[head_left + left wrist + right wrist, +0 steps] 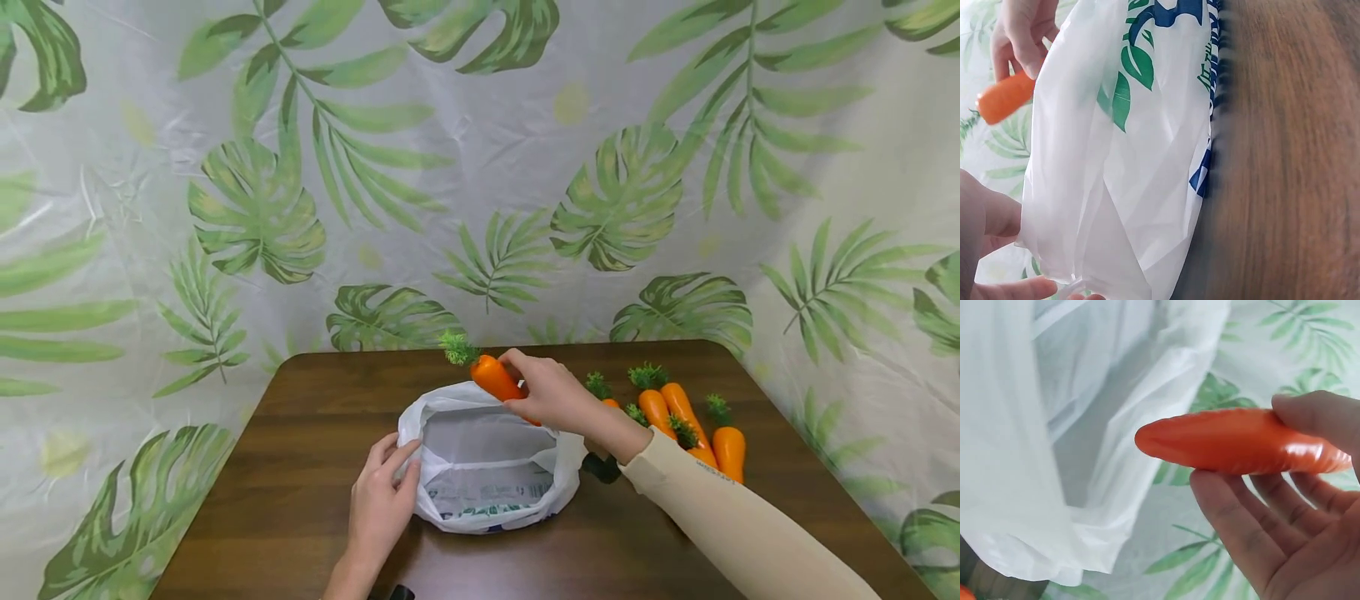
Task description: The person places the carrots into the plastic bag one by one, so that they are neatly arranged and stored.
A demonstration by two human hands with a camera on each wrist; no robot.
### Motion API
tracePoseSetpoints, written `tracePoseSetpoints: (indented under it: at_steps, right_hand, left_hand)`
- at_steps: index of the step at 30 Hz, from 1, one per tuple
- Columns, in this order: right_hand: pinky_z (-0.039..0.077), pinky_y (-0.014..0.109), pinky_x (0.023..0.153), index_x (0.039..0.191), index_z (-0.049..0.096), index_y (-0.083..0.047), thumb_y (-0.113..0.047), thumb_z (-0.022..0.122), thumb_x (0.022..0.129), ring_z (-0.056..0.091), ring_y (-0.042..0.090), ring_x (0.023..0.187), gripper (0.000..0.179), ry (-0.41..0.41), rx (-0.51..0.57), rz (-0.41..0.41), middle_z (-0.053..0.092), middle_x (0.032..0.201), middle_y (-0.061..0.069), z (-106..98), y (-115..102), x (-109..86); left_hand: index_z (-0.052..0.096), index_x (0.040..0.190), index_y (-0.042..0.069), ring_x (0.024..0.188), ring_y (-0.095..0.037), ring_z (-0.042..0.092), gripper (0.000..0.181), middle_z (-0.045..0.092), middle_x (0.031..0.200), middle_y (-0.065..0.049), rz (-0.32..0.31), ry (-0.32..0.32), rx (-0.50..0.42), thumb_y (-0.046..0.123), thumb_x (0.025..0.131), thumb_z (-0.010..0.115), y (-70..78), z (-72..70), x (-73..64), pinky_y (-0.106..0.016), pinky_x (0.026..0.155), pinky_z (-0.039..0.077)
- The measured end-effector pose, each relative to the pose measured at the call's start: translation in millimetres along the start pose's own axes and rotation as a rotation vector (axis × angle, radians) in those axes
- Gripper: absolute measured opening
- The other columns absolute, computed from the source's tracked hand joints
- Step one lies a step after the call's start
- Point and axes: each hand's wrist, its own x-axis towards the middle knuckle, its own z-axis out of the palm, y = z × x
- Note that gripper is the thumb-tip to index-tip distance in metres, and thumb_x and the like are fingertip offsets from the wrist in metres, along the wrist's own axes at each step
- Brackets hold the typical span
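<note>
A white plastic bag with green and blue print stands on the table, its mouth spread wide. My left hand holds the bag's left rim, with fingertips lapping over the edge. Above the bag's far right rim, my right hand grips an orange carrot with a feathery green top. In the right wrist view the thumb lies on one side of the carrot and the fingers on the other, its narrow end pointing towards the bag. Its leafy top points up and left in the head view.
Several more carrots with green tops lie on the right of the brown wooden table, partly hidden by the right forearm. A leaf-patterned sheet hangs behind the table.
</note>
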Motion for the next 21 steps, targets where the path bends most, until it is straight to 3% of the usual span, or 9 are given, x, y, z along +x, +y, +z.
tracePoseSetpoints:
  at_steps: [8, 15, 21]
  right_hand:
    - [0.053, 0.03, 0.076, 0.126, 0.059, -0.023, -0.019, 0.084, 0.081, 0.062, 0.01, 0.086, 0.051, -0.131, -0.124, -0.077, 0.067, 0.103, -0.007, 21, 12, 14.5]
    - [0.053, 0.034, 0.076, 0.119, 0.064, -0.02, -0.016, 0.085, 0.079, 0.062, 0.014, 0.083, 0.045, -0.23, -0.266, -0.077, 0.069, 0.099, -0.004, 33, 16, 22.0]
    - [0.053, 0.037, 0.073, 0.114, 0.066, -0.024, -0.017, 0.085, 0.08, 0.062, 0.016, 0.084, 0.039, -0.26, -0.375, -0.105, 0.069, 0.1, -0.006, 44, 24, 24.1]
  left_hand:
    - [0.077, 0.117, 0.022, 0.113, -0.03, 0.064, 0.031, 0.059, 0.136, -0.011, 0.013, -0.031, 0.039, 0.023, 0.086, 0.079, -0.7, -1.6, -3.2, -0.041, 0.073, 0.058]
    - [0.08, 0.111, 0.022, 0.114, -0.031, 0.062, 0.026, 0.059, 0.137, -0.011, 0.009, -0.038, 0.068, 0.024, 0.085, 0.079, -1.5, 0.0, -3.2, -0.052, 0.079, 0.053]
    - [0.08, 0.108, 0.018, 0.111, -0.03, 0.063, 0.026, 0.059, 0.136, -0.012, 0.017, -0.035, 0.096, 0.019, 0.081, 0.08, -1.5, 1.1, -2.8, -0.052, 0.078, 0.053]
